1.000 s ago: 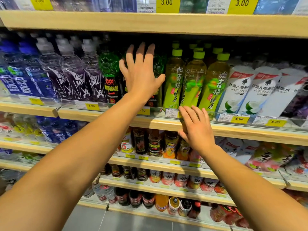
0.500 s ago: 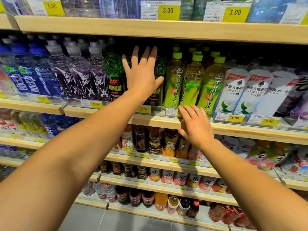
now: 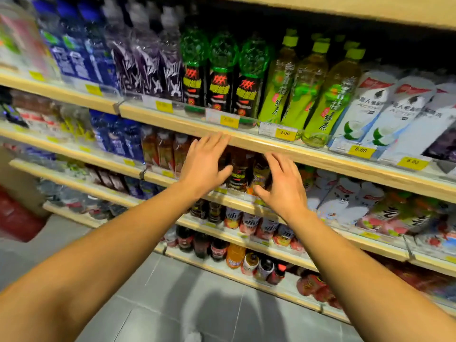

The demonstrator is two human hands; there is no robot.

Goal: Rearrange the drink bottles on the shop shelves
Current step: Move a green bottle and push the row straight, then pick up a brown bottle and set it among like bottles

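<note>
Both my hands reach toward the second shelf down, fingers straight and spread, holding nothing. My left hand (image 3: 206,164) hovers in front of the shelf edge and a dark-labelled bottle (image 3: 237,174). My right hand (image 3: 283,186) is just right of it, in front of an orange-labelled bottle (image 3: 259,176). On the shelf above stand three green-topped black energy drink bottles (image 3: 220,80) and yellow-green tea bottles (image 3: 303,87) in a row. Whether either hand touches a bottle cannot be told.
Purple bottles (image 3: 145,62) and blue bottles (image 3: 79,53) fill the upper shelf's left, white pouches (image 3: 385,112) its right. Wooden shelf edges (image 3: 320,156) carry yellow price tags. Lower shelves hold several small bottles. Grey tiled floor (image 3: 172,304) lies below.
My left hand came down from the green-topped bottles on the upper shelf to the shelf below. My right hand dropped slightly too. The camera tilted down and left.
</note>
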